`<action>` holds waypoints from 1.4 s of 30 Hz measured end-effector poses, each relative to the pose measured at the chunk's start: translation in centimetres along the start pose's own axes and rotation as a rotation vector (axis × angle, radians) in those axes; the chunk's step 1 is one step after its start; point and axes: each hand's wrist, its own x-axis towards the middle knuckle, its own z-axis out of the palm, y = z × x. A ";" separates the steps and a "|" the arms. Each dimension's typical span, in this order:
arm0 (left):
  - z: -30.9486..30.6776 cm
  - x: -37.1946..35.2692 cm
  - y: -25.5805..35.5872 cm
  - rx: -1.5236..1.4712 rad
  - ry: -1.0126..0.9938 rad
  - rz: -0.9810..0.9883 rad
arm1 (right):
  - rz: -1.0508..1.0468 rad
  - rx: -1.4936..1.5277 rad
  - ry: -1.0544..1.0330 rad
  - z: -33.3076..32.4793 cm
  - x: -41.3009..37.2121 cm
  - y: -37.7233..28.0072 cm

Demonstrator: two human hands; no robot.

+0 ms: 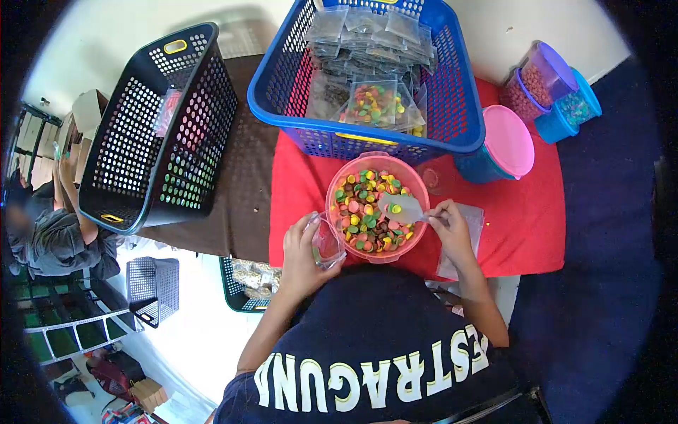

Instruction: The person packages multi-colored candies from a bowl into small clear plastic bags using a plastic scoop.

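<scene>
Below everything at the centre, the red cloth [522, 233] spreads wide, with a person [53, 244] off at the far left. On its back part sits the blue basket [466, 120], with clear packets [395, 42] heaped inside, the front ones showing coloured pieces. To its left, just beside, the black basket [205, 141] stands on brown cloth [244, 155]. A pink-lidded tub [508, 141] is near the blue basket's right corner. In front of that basket, the pink bowl [339, 244] rests on the red cloth, full of small coloured pieces [364, 233]. At the bowl's left rim, the left hand [304, 258] is partly open, its thumb and fingers curled round a clear bag [328, 244]. Over the bowl's right side, the right hand [452, 230] has its fingers closed on the handle of a pale scoop [413, 210]. The blade lies over the pieces, with a yellow-green one on it. Beneath the right hand, clear plastic [473, 244] lies flat on the red cloth.
</scene>
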 end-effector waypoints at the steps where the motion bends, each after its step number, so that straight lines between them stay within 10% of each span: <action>1: 0.1 0.0 0.0 0.001 0.000 -0.003 | 0.031 -0.038 0.004 0.0 0.2 -0.1; 15: -0.2 -0.1 0.2 0.033 0.013 0.062 | -0.008 0.081 0.025 -0.9 -0.1 0.7; 18: -0.3 -0.1 0.6 0.051 -0.004 0.061 | -0.498 -0.800 -0.074 -0.8 -1.7 -5.7; 42: 0.1 -0.3 1.1 0.031 0.001 -0.018 | -0.371 -0.315 0.141 1.8 0.8 -5.2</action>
